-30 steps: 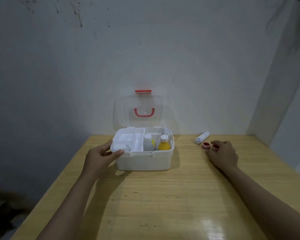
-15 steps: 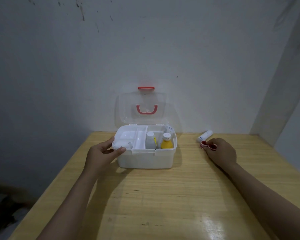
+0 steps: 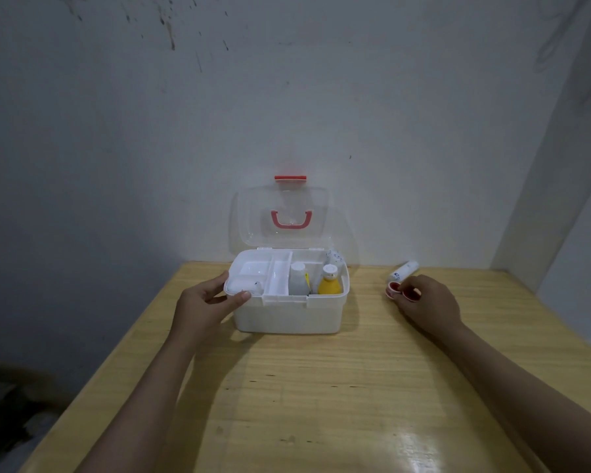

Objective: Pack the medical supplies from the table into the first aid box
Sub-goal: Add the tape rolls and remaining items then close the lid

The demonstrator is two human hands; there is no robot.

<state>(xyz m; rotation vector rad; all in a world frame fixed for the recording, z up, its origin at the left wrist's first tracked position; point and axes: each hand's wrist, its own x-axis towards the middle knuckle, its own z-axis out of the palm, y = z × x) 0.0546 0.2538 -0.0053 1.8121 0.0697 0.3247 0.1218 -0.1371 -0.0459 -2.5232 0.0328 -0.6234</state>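
Note:
The white first aid box (image 3: 287, 315) stands open at the far middle of the wooden table, its clear lid (image 3: 282, 216) upright against the wall. Inside are a white tray (image 3: 253, 268), a grey bottle (image 3: 297, 279), a yellow bottle (image 3: 329, 283) and a white item (image 3: 335, 257) at the back right. My left hand (image 3: 203, 303) grips the box's left front corner, thumb on the rim. My right hand (image 3: 427, 303) holds two small red round containers (image 3: 394, 289) on the table to the right of the box. A white tube (image 3: 403, 270) lies just behind them.
The table (image 3: 321, 387) sits in a corner, with a wall behind it and another wall on the right. Its left edge drops off to a dark floor. A glossy patch shines near the front right.
My right fingers have curled closer round the two red containers, drawing them together. My left hand stays on the box. The view has shifted slightly.

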